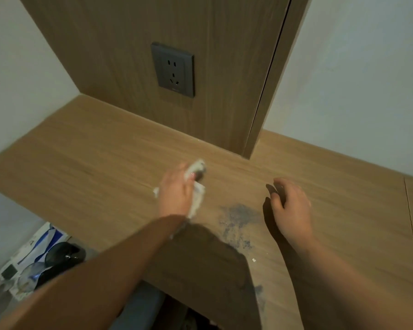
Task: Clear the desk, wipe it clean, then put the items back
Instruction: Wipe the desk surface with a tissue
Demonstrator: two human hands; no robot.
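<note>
Left hand (177, 189), at frame centre, grasps a white crumpled paper tissue (197, 198) and holds it against the light brown wood-grain desk top (93, 163); tissue edges protrude beyond the fingertips and beside the palm. Right hand (291, 206), right of centre, rests on the desk with fingers loosely bent and nothing in it.

Between the two hands, slightly lower in the frame, lies a grey-blue dust smudge (239, 217). A small white scrap (254, 260) lies below it.

Behind the hands, an upright wood panel (236, 67) stands on the desk and carries a dark grey wall socket (173, 70).

At lower left, off the desk edge, black sunglasses (62, 256) rest on blue-and-white printed packaging (41, 241).

A thin dark seam (410, 222) runs across the desk at the right.
</note>
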